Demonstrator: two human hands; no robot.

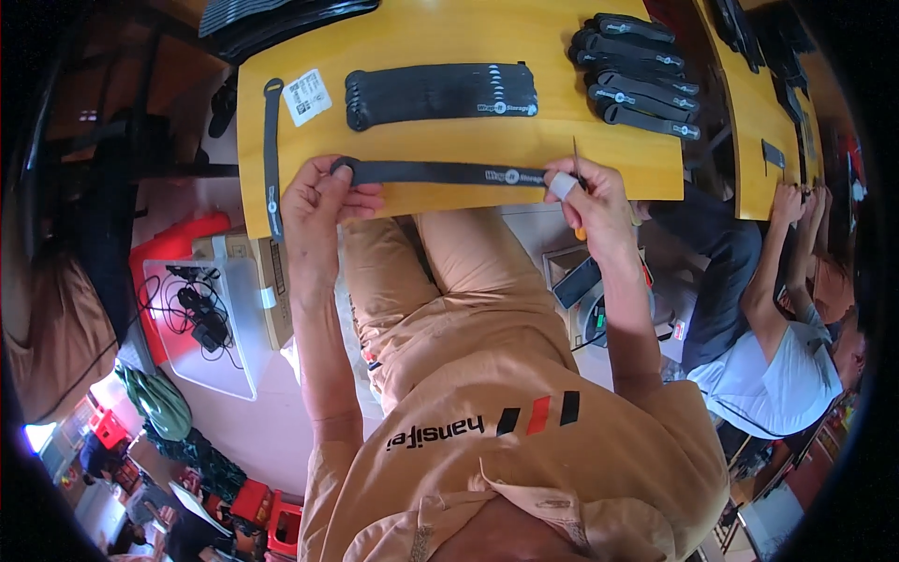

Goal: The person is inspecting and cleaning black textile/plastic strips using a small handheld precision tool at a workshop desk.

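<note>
A black hook-and-loop strap with pale printing is stretched level above the near edge of the yellow table. My left hand pinches its rounded loop end between thumb and fingers. The other end is pinched in my right hand, which has white tape around one digit. A thin pointed tool with an orange handle is also tucked in my right hand; its kind is unclear. Just beyond lies a neat row of overlapping black straps. A single strap lies lengthwise at the table's left edge.
A white printed label lies beside the single strap. Bundled straps are piled at the right, and more black material at the far left. A clear bin with cables stands lower left. A co-worker's hands are at another table.
</note>
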